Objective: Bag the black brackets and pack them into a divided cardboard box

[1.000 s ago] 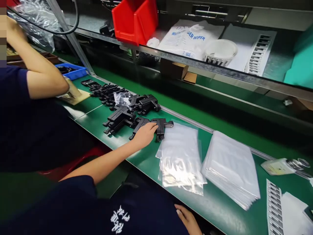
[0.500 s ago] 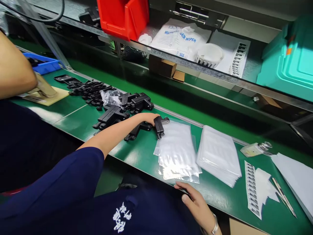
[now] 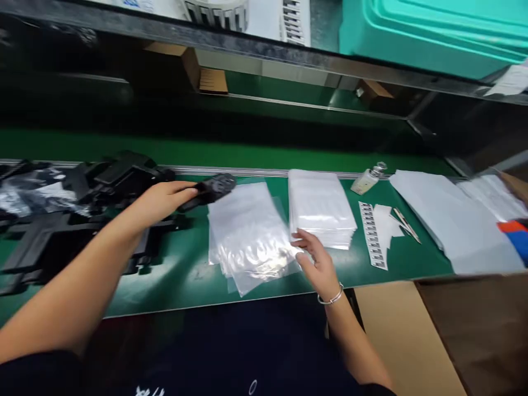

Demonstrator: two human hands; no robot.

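Observation:
My left hand (image 3: 167, 202) is closed on a black plastic part (image 3: 213, 190), held at the upper left edge of a loose pile of clear bags (image 3: 247, 234). Fingers apart, my right hand (image 3: 317, 258) hovers by the right edge of that pile, near the front of a neater stack of bags (image 3: 322, 206), and holds nothing. Many more black parts (image 3: 119, 179) are heaped at the left, with crumpled clear plastic (image 3: 41, 192) among them.
On the right are a glass bottle (image 3: 367, 179), a label strip (image 3: 372, 235), tweezers (image 3: 407, 225) and white sheets (image 3: 457, 220). Overhead runs a shelf edge (image 3: 264, 52) bearing a teal bin (image 3: 433, 38). An open cardboard box (image 3: 404, 330) stands below the table's front right.
The view has swung right and closer. The black part in my left hand has turned from hanging down to pointing right. My right hand has risen from the table's front edge to the bags.

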